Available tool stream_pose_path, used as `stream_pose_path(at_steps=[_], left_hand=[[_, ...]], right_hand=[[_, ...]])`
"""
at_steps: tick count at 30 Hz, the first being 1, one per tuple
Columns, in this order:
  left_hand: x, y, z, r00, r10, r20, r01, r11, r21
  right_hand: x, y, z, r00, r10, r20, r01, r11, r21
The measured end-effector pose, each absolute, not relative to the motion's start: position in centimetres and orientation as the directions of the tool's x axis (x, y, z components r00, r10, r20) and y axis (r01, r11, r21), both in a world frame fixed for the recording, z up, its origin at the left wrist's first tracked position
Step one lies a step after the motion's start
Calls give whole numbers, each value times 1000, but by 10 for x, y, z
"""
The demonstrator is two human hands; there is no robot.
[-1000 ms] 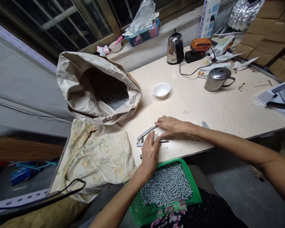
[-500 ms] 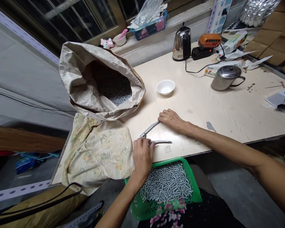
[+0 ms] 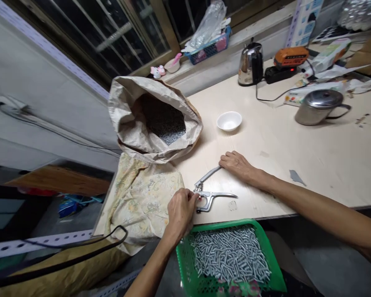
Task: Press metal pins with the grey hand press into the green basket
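Note:
A silver plier-like hand tool with a coil spring (image 3: 209, 195) lies on the table, its two handles spread apart. My right hand (image 3: 236, 165) is closed around the end of its upper handle. At the tool's head, my left hand (image 3: 181, 208) is closed, thumb and fingers pinched together; whatever is between them is too small or hidden to name. Just below, a green plastic basket (image 3: 182, 264) holds many small silver metal pins (image 3: 231, 251). Beside my left hand a patterned cloth (image 3: 148, 198) is spread, with a few small pins on it.
A large paper-lined sack (image 3: 126, 119) with more metal pieces leans open at the back left. Behind the tool stands a white bowl (image 3: 229, 121). Farther right are a lidded metal mug (image 3: 318, 108), a kettle (image 3: 250, 64) and an orange battery (image 3: 291, 56) on a charger.
The camera view has shifted, moving the scene right in the picture. My left hand has drawn left from the tool, uncovering its lower frame. My right hand stays on the upper handle.

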State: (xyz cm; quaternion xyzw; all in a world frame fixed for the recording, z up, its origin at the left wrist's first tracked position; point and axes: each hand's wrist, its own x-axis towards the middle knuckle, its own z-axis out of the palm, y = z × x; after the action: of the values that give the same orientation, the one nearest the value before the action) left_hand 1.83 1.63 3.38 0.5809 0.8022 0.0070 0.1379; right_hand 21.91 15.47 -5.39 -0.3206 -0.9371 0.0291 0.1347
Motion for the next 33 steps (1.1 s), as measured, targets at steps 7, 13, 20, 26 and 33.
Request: stream_pose_path(at_steps=[7, 13, 20, 26, 33], left_hand=[[-18, -16, 54, -73, 946, -316, 917, 188, 351], [-121, 34, 26, -465, 885, -11, 882, 462, -95], [-159, 55, 4, -475, 880, 5, 878, 474, -64], [-131, 49, 18, -389, 921, -9, 916, 388, 103], [-37, 10, 16, -246, 921, -303, 558, 390, 733]], right_hand=[[220, 153, -64, -753, 588, 295, 565, 808, -169], [220, 151, -67, -738, 593, 323, 557, 805, -205], [219, 152, -66, -740, 591, 321, 555, 806, -205], [216, 147, -50, -726, 634, 268, 594, 774, -222], [211, 94, -23, -847, 501, 178, 438, 847, -301]])
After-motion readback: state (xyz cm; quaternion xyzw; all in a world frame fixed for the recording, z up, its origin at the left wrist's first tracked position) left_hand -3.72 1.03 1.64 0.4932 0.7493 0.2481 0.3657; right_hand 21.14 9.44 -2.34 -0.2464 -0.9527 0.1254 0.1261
